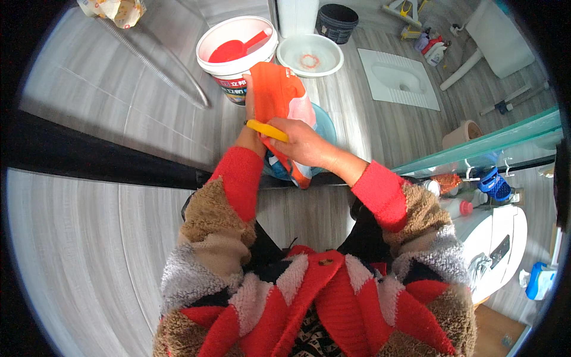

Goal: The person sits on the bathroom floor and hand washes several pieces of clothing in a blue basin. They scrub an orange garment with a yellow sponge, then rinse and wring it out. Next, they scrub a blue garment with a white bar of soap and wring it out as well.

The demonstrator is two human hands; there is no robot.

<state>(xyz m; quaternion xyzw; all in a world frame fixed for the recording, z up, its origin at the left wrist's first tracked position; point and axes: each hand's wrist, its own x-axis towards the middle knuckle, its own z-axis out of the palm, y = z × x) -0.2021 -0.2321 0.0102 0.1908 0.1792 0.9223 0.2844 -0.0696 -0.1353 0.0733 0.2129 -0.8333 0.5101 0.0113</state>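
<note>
My right hand (299,138) grips a yellow handle (267,130), perhaps that of a brush, against an orange item (274,89). The end below the handle is hidden by my fingers. The item looks like fabric, with pale pink, white and blue patches and some writing near its top. My left hand (250,96) supports it from the left and underneath, thumb along its edge; the other fingers are covered. Below the item, a light blue basin (328,125) shows partly on the floor.
Ahead stands a white paint bucket (209,67) with a red dipper (234,50). Beside it are a white basin (310,73) and a black bucket (337,24). A squat toilet (397,78) lies right. A glass panel (482,143) and a dark sill (111,154) edge the area.
</note>
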